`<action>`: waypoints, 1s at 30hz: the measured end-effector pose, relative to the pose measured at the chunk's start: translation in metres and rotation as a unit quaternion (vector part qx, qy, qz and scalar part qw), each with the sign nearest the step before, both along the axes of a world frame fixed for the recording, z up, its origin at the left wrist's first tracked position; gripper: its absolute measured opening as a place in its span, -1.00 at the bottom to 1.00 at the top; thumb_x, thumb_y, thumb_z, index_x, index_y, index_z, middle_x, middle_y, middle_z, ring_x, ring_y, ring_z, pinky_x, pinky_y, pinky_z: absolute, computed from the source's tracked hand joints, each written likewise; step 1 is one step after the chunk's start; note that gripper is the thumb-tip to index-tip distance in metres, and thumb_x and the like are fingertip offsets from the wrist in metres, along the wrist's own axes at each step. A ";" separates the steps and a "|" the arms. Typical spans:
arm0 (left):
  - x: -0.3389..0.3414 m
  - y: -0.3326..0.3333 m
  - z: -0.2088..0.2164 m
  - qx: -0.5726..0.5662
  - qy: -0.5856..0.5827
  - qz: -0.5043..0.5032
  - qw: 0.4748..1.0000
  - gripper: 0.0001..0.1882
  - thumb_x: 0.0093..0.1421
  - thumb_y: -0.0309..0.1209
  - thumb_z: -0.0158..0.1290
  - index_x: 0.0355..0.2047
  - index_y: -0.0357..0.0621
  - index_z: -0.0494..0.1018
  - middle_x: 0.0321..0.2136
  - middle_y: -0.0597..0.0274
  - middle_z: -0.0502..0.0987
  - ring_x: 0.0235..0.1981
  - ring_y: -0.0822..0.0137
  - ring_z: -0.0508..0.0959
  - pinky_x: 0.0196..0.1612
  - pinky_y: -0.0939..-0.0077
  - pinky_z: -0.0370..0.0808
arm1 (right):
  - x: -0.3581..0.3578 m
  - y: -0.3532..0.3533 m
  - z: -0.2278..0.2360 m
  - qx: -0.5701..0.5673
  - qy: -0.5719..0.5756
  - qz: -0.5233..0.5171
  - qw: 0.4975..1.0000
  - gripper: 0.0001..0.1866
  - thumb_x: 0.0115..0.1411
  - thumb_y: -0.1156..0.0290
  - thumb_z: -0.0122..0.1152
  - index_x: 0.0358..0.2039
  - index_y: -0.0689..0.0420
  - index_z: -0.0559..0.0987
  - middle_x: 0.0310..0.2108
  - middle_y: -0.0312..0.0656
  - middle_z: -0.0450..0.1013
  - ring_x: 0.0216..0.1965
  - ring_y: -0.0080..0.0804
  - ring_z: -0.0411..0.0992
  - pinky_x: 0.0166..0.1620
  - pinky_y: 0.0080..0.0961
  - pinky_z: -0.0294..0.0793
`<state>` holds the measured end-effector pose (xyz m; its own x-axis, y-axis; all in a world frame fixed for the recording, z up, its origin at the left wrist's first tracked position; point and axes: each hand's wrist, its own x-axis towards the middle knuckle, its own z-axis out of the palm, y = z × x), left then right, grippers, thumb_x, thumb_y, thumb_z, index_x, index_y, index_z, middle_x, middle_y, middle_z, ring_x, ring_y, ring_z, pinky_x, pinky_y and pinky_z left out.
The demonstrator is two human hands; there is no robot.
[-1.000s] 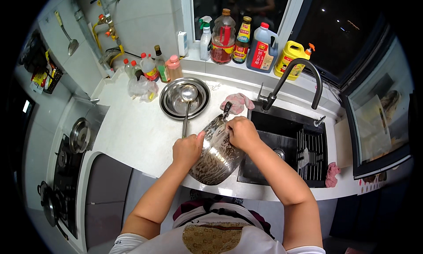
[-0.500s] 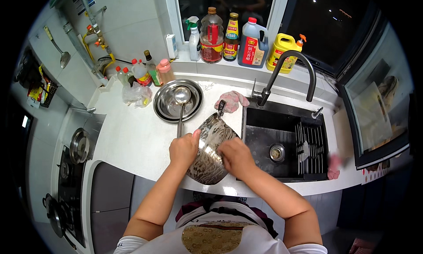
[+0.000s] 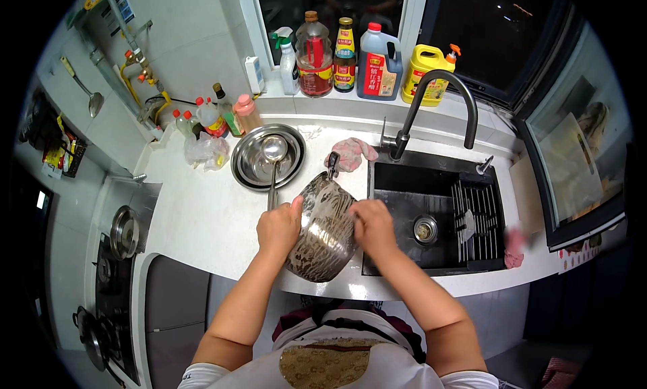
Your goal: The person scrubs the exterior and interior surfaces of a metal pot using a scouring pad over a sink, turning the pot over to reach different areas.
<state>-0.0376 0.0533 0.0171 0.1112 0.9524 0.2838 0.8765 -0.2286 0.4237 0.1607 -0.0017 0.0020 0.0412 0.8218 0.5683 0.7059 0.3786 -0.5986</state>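
Observation:
A metal pot with a dark side handle is tipped over the counter's front edge, its outer wall streaked with dark, patchy marks. My left hand is closed on its left edge, the thumb on top and the other fingers hidden. At the pot's right side, my right hand has its fingers curled in; what they hold, if anything, is hidden. Beyond my left hand a steel ladle rests in stacked metal bowls, its handle pointing toward that hand.
Right of the pot is a black sink with a drying rack and a tall tap. A pink cloth lies behind the pot. Bottles line the sill, including a yellow jug. A stove is at far left.
My right hand has moved from the pot's face rightward and slightly up to its right edge. My left hand keeps its grip, and the pot stays nearly in place. The view has shifted slightly.

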 end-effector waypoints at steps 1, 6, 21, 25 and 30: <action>-0.001 -0.001 0.000 -0.008 0.003 0.013 1.000 -0.41 0.28 -0.01 -0.14 -0.68 -0.24 0.49 -0.72 -0.19 0.46 -0.63 -0.21 0.49 -0.51 -0.01 0.44 | -0.009 -0.005 0.003 0.017 -0.009 0.007 1.000 -0.76 -0.16 0.68 0.09 -0.42 0.13 0.53 -0.37 -0.11 0.47 -0.27 -0.08 0.41 -0.20 -0.27 0.43; -0.005 -0.004 -0.001 -0.006 -0.024 0.008 1.000 -0.39 0.28 0.01 -0.16 -0.67 -0.24 0.50 -0.72 -0.19 0.46 -0.63 -0.22 0.49 -0.51 -0.01 0.44 | -0.035 -0.028 0.004 0.085 -0.082 0.158 0.980 -0.80 -0.15 0.61 0.12 -0.41 0.17 0.51 -0.32 -0.15 0.44 -0.26 -0.13 0.40 -0.20 -0.29 0.43; -0.005 -0.009 -0.001 0.001 -0.009 0.019 1.000 -0.38 0.29 0.01 -0.18 -0.69 -0.22 0.49 -0.71 -0.18 0.46 -0.63 -0.22 0.49 -0.52 0.00 0.44 | -0.022 0.015 -0.004 0.048 -0.004 0.028 0.998 -0.74 -0.12 0.64 0.09 -0.34 0.15 0.50 -0.21 -0.13 0.44 -0.20 -0.10 0.40 -0.13 -0.22 0.41; -0.004 -0.006 -0.001 0.000 -0.013 0.019 1.000 -0.39 0.29 0.00 -0.18 -0.69 -0.22 0.48 -0.70 -0.18 0.46 -0.62 -0.21 0.49 -0.51 0.00 0.44 | -0.058 -0.024 0.004 0.141 -0.080 0.212 0.964 -0.80 -0.13 0.58 0.12 -0.40 0.18 0.50 -0.33 -0.12 0.46 -0.25 -0.12 0.39 -0.18 -0.24 0.42; -0.004 -0.006 0.000 0.003 -0.027 0.011 1.000 -0.41 0.28 -0.02 -0.16 -0.70 -0.22 0.48 -0.70 -0.16 0.47 -0.61 -0.20 0.50 -0.49 -0.01 0.44 | -0.027 0.005 0.004 0.067 0.023 0.043 0.997 -0.78 -0.12 0.64 0.08 -0.38 0.16 0.51 -0.30 -0.10 0.46 -0.20 -0.07 0.42 -0.14 -0.21 0.43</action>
